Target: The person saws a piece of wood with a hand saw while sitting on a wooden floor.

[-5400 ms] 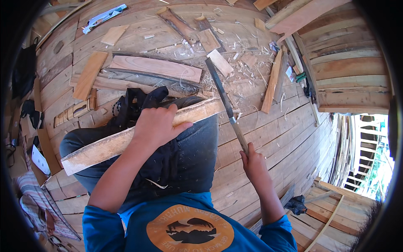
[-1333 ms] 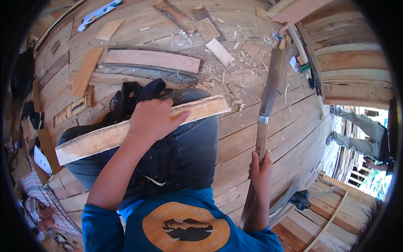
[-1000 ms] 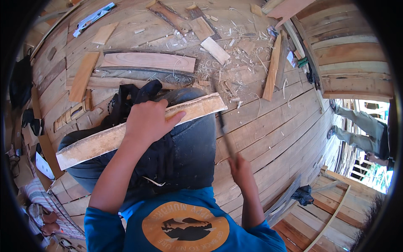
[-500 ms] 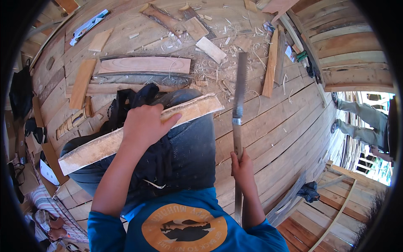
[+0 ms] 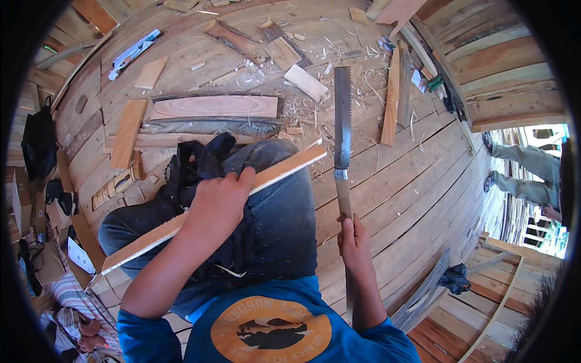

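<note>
My left hand (image 5: 219, 204) is wrapped round a long, narrow wooden board (image 5: 289, 166), which slants across my lap. The board now shows a thin edge and a strip of tan face, with its far end pointing up to the right. In my right hand (image 5: 356, 245) is a hand saw (image 5: 342, 121), gripped by its long straight wooden handle. The blade stands upright in view, its toothed side to the right. Saw and board are apart, the blade just right of the board's far end.
Ahead on the plank floor lie a pinkish board (image 5: 218, 107), an orange-brown board (image 5: 128, 134), a long plank (image 5: 391, 97) and curly shavings (image 5: 296, 112). A dark bag (image 5: 39, 136) is at far left. Another person's legs (image 5: 526, 175) show at right.
My left hand has rolled the board, so its broad face has tipped away and it looks narrower. The saw has twisted, showing more of the blade's flat side.
</note>
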Tool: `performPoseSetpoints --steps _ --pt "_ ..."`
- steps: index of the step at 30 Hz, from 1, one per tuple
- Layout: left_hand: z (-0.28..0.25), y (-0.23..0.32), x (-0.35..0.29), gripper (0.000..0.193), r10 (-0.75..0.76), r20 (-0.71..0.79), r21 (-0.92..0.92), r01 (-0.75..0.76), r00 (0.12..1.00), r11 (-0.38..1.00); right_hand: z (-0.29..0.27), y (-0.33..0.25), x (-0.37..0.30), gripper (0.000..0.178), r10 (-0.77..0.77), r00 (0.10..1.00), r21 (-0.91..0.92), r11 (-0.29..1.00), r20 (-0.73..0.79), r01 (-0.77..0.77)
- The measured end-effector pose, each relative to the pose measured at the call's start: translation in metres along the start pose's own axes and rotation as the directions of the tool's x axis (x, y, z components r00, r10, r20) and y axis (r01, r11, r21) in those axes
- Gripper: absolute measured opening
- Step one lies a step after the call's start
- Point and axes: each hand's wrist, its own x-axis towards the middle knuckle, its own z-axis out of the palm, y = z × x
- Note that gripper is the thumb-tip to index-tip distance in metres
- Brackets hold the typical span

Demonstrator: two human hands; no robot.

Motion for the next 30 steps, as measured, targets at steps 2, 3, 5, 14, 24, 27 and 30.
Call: performPoseSetpoints --steps 2,3,5,14,24,27,30 --pt "0.009 0.003 -0.008 0.036 0.007 -0.015 0.013 -0.007 1.0 1.0 -0.003 -0.002 0.0 0.037 0.034 0.999 0.086 0.996 0.026 -0.037" --pt "0.015 0.004 -0.013 0.04 0.033 -0.064 0.013 -0.032 0.997 0.999 -0.005 -0.007 -0.001 0.039 0.053 0.998 0.108 0.993 0.046 -0.058" --pt "0.023 0.006 -0.018 0.047 0.052 -0.125 0.017 -0.05 0.991 0.999 -0.009 -0.008 0.001 0.042 0.052 0.996 0.122 0.991 0.068 -0.06" --pt "0.03 0.01 -0.016 0.06 -0.066 -0.052 -0.044 0.064 0.996 0.997 -0.017 0.004 0.017 0.037 -0.155 0.987 -0.203 0.966 0.033 0.159" --pt "0.048 0.002 -0.017 0.059 -0.069 -0.207 -0.075 0.054 0.976 0.996 -0.013 -0.032 0.032 0.039 -0.169 0.985 -0.508 0.846 0.035 0.163" --pt "0.05 0.004 -0.017 0.059 -0.078 -0.219 -0.09 0.06 0.973 0.994 -0.022 -0.026 0.031 0.041 -0.135 0.991 -0.584 0.804 0.002 0.111" --pt "0.048 0.004 -0.018 0.059 -0.088 -0.224 -0.093 0.068 0.971 0.993 -0.027 -0.018 0.027 0.043 -0.133 0.991 -0.64 0.762 -0.011 0.095"
